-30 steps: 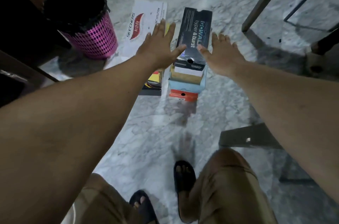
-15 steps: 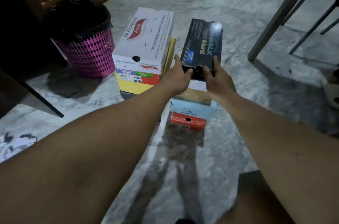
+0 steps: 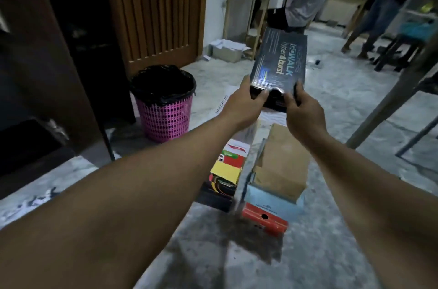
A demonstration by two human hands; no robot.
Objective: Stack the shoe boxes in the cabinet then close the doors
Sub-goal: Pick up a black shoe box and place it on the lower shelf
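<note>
Between the hands, lifted above the floor stacks, a black shoe box (image 3: 279,61) is being held by its near end: left hand (image 3: 246,105) gripping one corner, right hand (image 3: 302,111) gripping the other. Below the hands, a brown box (image 3: 282,160) is sitting on a blue box (image 3: 263,203). Left of the hands, a pink basket (image 3: 166,118) is standing beside the open cabinet (image 3: 59,51).

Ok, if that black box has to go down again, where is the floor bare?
Bare marble lies near the camera, before the red box, and right of the brown box toward the table leg. Crowded: between pink bin and stacks.
</note>
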